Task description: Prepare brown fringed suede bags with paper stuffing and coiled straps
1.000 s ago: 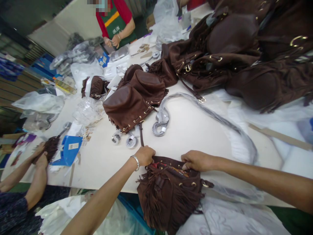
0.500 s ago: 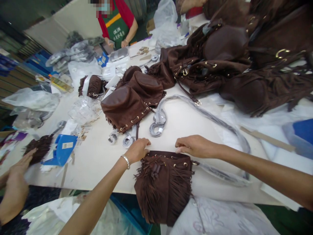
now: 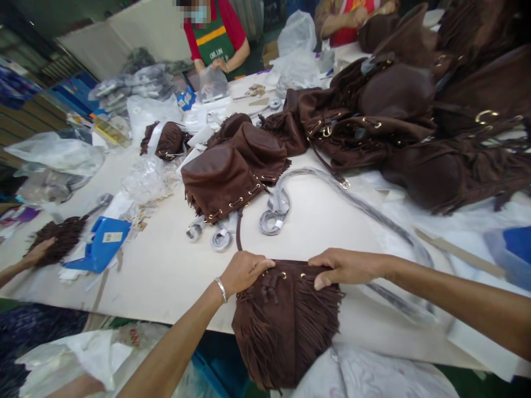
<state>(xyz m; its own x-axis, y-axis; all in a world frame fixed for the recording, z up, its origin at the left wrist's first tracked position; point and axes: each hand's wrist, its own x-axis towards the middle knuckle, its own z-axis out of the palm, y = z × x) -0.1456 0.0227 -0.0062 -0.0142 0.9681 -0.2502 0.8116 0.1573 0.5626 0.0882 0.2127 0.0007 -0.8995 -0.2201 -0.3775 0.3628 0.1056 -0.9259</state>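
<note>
A brown fringed bag [image 3: 290, 326] with gold eyelets hangs upright over the table's front edge. My left hand [image 3: 244, 272], with a silver bracelet at the wrist, grips its top rim at the left corner, thumb on the front. At the right of the same rim, my right hand [image 3: 346, 266] is closed on it, thumb in front and fingers behind. A plastic-wrapped strap [image 3: 360, 202] curves across the table to the bag's right side. Beyond the hands lie more brown bags [image 3: 224, 179] and wrapped strap coils [image 3: 271, 221].
A large pile of brown bags [image 3: 398, 99] covers the back right. To the left are a blue holder [image 3: 103, 243] and a co-worker's hand on a fringed piece [image 3: 62, 237]. Two people stand across the table [image 3: 161, 265]. A blue crate [image 3: 219, 359] is below the edge.
Both my hands have closed on the bag's rim, which now looks straighter and more closed. The view has shifted slightly. Across the table, the person in the green apron has lifted a clear bag.
</note>
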